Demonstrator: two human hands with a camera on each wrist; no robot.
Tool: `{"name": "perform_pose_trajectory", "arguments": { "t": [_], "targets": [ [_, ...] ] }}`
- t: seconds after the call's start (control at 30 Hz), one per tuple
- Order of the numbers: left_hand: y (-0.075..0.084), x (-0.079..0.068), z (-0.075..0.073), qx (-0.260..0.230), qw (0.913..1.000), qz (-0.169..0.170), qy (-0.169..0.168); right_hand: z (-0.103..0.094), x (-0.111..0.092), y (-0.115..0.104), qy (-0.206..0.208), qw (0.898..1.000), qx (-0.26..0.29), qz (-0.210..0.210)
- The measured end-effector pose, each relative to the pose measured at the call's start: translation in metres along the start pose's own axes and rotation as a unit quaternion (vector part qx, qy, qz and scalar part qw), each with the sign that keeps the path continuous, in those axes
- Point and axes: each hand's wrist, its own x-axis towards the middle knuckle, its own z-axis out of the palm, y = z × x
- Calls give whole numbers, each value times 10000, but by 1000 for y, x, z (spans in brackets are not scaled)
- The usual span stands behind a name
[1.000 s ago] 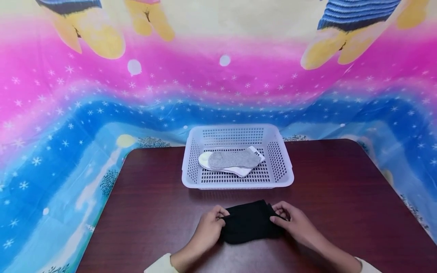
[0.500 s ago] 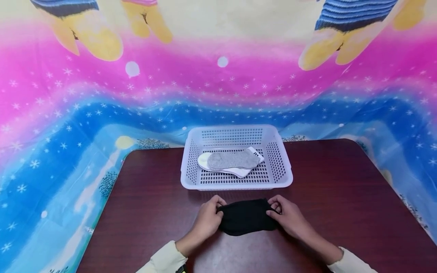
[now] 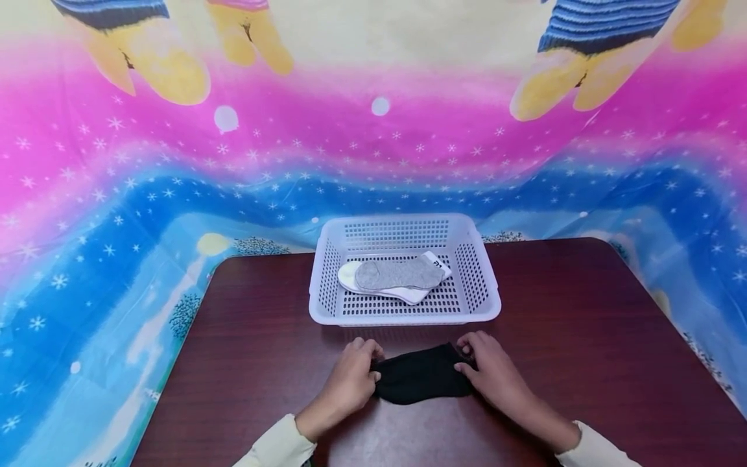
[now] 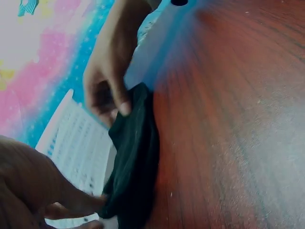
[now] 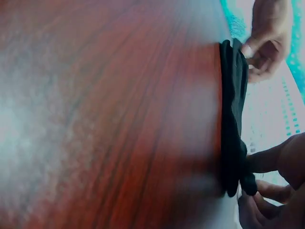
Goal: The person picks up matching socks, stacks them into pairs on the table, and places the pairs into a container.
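Note:
Black socks (image 3: 421, 375), folded flat with layered edges, lie across the table's near middle in the head view. At their left end is my left hand (image 3: 352, 376), its thumb and fingers pinching the edge. My right hand (image 3: 493, 370) pinches the right end, the thumb on the near side. In the right wrist view, a bit of black cloth (image 5: 248, 183) shows between thumb and fingers. The left wrist view shows the socks (image 4: 136, 148) from the side, bulging a little. Parts of both ends are hidden by the fingers.
Just beyond the socks stands a white perforated plastic basket (image 3: 405, 319). Inside lie a grey sock (image 3: 397, 274) and white socks (image 3: 350, 275). The dark red wooden table (image 3: 262, 324) ends at a colourful printed cloth (image 3: 373, 149) behind and at the sides.
Both hands have shifted the black socks slightly away from me, toward the basket. The socks look narrower from front to back. Both hands' fingers have loosened somewhat. The basket's contents stay the same.

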Motion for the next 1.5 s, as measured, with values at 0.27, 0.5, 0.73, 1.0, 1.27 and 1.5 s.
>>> {"name": "perform_pose_trajectory", "arguments": {
  "t": [0.27,0.5,0.73,1.0,1.27,1.5],
  "targets": [
    [31,-8,21,2188,9643,1450,-363,12,-3,-28,-37,9797,-794,-1843],
    [25,-19,40,2517,9458,859,-1866,27,-17,-27,-832,9643,-1453,-2049],
    [11,-23,35,2579,9383,814,-2155,23,-22,-6,-726,9574,-1407,-2416],
    [17,-26,22,2245,9447,664,-2296,7,-25,-4,-865,9618,-1652,-2004],
    [40,-17,25,2368,9435,1504,-1765,10,-12,-25,-225,9603,-1386,-2409],
    [33,-6,32,2103,9593,1760,-677,17,-3,-24,-324,9591,-1776,-2179]
  ]
}}
